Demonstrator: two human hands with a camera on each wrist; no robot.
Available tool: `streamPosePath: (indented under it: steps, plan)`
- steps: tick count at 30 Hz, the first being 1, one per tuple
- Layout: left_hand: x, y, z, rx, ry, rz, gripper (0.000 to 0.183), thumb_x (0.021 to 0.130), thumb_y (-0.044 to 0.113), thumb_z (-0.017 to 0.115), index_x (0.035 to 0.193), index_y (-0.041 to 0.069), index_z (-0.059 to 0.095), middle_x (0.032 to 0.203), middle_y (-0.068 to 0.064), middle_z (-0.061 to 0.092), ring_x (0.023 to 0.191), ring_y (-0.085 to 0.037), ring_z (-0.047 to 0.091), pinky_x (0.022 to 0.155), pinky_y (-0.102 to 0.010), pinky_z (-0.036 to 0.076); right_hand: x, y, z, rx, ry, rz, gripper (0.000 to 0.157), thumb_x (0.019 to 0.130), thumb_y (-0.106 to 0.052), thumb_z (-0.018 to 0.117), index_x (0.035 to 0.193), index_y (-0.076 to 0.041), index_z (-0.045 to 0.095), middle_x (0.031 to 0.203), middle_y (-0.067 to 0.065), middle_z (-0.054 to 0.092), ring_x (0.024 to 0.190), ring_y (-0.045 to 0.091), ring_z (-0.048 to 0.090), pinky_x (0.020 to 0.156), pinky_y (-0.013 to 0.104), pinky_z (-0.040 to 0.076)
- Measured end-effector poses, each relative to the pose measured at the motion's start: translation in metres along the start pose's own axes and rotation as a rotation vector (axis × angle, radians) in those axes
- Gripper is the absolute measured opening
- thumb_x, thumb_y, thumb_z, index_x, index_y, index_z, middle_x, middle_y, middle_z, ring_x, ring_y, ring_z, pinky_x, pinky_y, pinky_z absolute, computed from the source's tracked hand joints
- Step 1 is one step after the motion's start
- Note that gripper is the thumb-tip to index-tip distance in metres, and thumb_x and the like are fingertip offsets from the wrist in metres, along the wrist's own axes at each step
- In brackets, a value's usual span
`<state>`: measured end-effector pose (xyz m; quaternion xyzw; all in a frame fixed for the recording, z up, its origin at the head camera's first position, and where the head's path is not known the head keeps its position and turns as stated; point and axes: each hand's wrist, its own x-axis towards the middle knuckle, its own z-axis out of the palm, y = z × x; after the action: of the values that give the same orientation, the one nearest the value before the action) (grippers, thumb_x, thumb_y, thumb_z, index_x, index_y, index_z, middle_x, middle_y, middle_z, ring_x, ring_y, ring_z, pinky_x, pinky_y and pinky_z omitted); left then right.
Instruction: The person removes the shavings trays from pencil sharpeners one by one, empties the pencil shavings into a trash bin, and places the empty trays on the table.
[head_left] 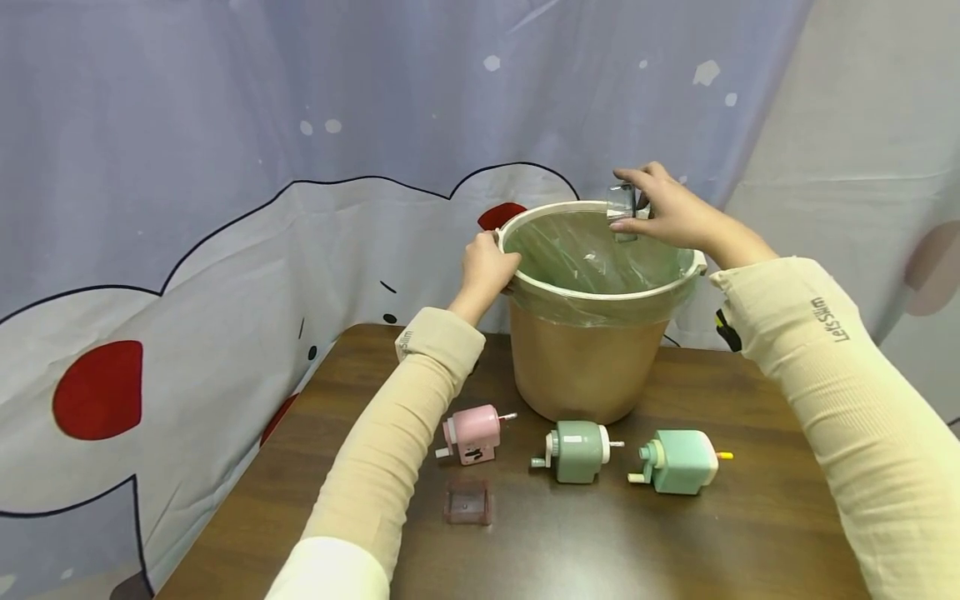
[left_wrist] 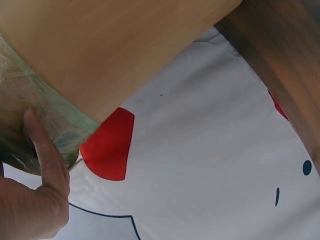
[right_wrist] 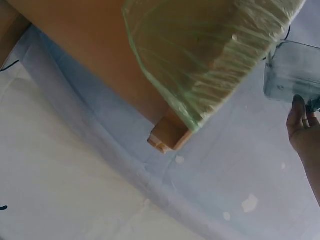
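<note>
A tan trash bin (head_left: 585,358), lined with a green plastic bag (head_left: 555,242), stands upright at the back of the table. My left hand (head_left: 486,271) grips its rim on the left side. In the left wrist view one digit of the left hand (left_wrist: 47,165) lies along the outside of the liner. Above the right part of the opening, my right hand (head_left: 671,208) pinches a small clear grey shavings drawer (head_left: 621,212) between thumb and fingers. The right wrist view shows this drawer (right_wrist: 292,72) as see-through; its contents cannot be made out.
Pink (head_left: 476,429), dark green (head_left: 579,452) and mint (head_left: 684,461) crank pencil sharpeners stand in front of the bin, each with a pencil in it. A reddish clear drawer (head_left: 468,502) lies nearer the front of the brown table (head_left: 570,550). A patterned curtain (head_left: 225,333) hangs behind.
</note>
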<state>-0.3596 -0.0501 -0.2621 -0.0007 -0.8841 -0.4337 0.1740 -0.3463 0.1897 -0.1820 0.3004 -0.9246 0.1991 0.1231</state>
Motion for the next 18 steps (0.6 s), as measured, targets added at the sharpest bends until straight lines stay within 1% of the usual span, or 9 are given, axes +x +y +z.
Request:
streamPosePath:
  steps: [3, 5, 9, 12, 14, 15, 18]
  plan:
    - [0.0, 0.0001, -0.0006, -0.004, 0.003, 0.003, 0.032, 0.08, 0.009, 0.057, 0.11, -0.003, 0.062, 0.102, -0.019, 0.068, 0.087, -0.033, 0.067, 0.044, -0.027, 0.051, 0.0003, 0.0, 0.0027, 0.027, 0.014, 0.006, 0.068, 0.085, -0.008, 0.068, 0.14, 0.011, 0.032, 0.121, 0.031, 0.036, 0.093, 0.038, 0.051, 0.086, 0.048, 0.042]
    - [0.0003, 0.0, -0.0004, -0.026, -0.001, 0.0, 0.031, 0.081, 0.008, 0.057, 0.109, -0.004, 0.063, 0.101, -0.019, 0.068, 0.086, -0.033, 0.067, 0.045, -0.029, 0.052, -0.0001, -0.0004, 0.0035, 0.05, 0.031, 0.01, 0.066, 0.082, -0.005, 0.07, 0.138, 0.01, 0.037, 0.121, 0.03, 0.038, 0.098, 0.04, 0.054, 0.091, 0.049, 0.042]
    - [0.0011, -0.0007, -0.0007, -0.004, 0.011, 0.011, 0.033, 0.079, 0.008, 0.057, 0.11, -0.003, 0.063, 0.102, -0.018, 0.068, 0.089, -0.032, 0.066, 0.056, -0.032, 0.056, -0.0006, 0.0007, 0.0053, 0.075, 0.082, 0.005, 0.062, 0.081, -0.007, 0.072, 0.133, 0.008, 0.043, 0.119, 0.027, 0.045, 0.099, 0.042, 0.057, 0.092, 0.05, 0.045]
    - [0.0014, -0.0012, -0.0012, 0.042, 0.024, 0.03, 0.035, 0.078, 0.009, 0.057, 0.11, -0.002, 0.064, 0.103, -0.017, 0.069, 0.092, -0.031, 0.066, 0.067, -0.033, 0.056, -0.002, 0.0019, 0.0066, 0.08, 0.143, 0.013, 0.059, 0.081, -0.011, 0.072, 0.131, 0.007, 0.046, 0.117, 0.025, 0.051, 0.098, 0.041, 0.059, 0.088, 0.046, 0.048]
    - [0.0014, -0.0013, -0.001, 0.043, 0.023, 0.032, 0.035, 0.078, 0.009, 0.057, 0.11, -0.002, 0.064, 0.103, -0.017, 0.069, 0.092, -0.031, 0.066, 0.069, -0.034, 0.056, -0.0033, 0.0023, 0.0067, 0.084, 0.19, 0.025, 0.057, 0.081, -0.013, 0.073, 0.129, 0.006, 0.049, 0.114, 0.025, 0.056, 0.096, 0.039, 0.061, 0.085, 0.034, 0.05]
    - [0.0012, -0.0015, -0.001, 0.037, 0.021, 0.029, 0.034, 0.078, 0.009, 0.057, 0.109, -0.002, 0.064, 0.102, -0.017, 0.069, 0.092, -0.031, 0.066, 0.068, -0.034, 0.056, -0.0038, 0.0026, 0.0067, 0.088, 0.209, 0.034, 0.056, 0.081, -0.014, 0.073, 0.128, 0.006, 0.051, 0.113, 0.025, 0.058, 0.094, 0.035, 0.063, 0.082, 0.027, 0.05]
    - [0.0014, -0.0014, -0.0019, 0.042, 0.023, 0.024, 0.033, 0.077, 0.009, 0.057, 0.108, -0.002, 0.064, 0.103, -0.017, 0.068, 0.092, -0.031, 0.066, 0.068, -0.033, 0.056, -0.0048, 0.0026, 0.0062, 0.124, 0.241, 0.058, 0.055, 0.08, -0.014, 0.074, 0.127, 0.005, 0.053, 0.111, 0.025, 0.06, 0.083, 0.012, 0.063, 0.072, 0.01, 0.044]
